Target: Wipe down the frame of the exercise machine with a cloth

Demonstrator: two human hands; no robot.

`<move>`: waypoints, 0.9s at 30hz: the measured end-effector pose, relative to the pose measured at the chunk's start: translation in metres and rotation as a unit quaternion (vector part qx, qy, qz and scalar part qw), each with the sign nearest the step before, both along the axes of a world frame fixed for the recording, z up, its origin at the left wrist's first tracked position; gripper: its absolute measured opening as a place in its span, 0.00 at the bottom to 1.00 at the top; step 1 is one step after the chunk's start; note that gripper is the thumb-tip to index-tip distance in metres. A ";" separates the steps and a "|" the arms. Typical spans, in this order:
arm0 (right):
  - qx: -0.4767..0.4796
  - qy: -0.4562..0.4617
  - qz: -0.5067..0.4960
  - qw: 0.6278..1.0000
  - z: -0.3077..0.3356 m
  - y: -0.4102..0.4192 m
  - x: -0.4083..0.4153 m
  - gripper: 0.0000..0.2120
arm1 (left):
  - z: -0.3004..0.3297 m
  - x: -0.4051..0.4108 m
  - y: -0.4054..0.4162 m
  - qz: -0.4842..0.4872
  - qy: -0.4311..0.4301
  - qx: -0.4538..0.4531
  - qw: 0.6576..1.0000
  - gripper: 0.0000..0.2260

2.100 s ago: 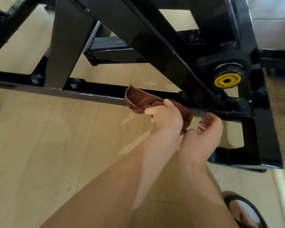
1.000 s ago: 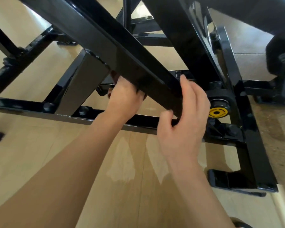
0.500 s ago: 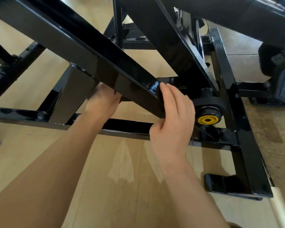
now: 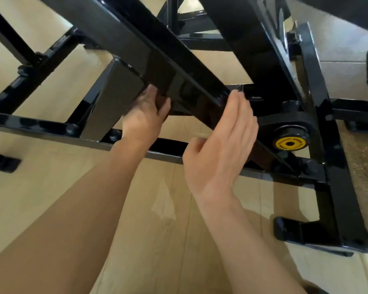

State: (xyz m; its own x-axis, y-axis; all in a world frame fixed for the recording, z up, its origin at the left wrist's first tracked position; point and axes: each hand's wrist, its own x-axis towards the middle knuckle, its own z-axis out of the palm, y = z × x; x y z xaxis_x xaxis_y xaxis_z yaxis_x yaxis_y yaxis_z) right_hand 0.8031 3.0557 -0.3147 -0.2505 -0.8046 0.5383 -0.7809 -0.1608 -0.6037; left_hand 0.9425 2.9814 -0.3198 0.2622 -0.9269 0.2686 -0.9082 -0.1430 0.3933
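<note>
Under one black frame bar [image 4: 157, 60], two hands: left hand [image 4: 145, 117] grip unclear, right hand [image 4: 221, 145] flat.

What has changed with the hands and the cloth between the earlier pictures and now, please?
The left hand rose from the low base rail, where it held the brown cloth, to the underside of the diagonal beam, sliding up-left. The cloth is now out of sight. The right hand came up flat against the beam's side. The frame stayed put.
</note>
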 end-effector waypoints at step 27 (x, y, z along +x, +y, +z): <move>-0.073 0.003 -0.090 0.993 -0.012 -0.018 0.013 0.40 | -0.009 -0.029 -0.007 -0.262 -0.058 -0.065 0.961 0.13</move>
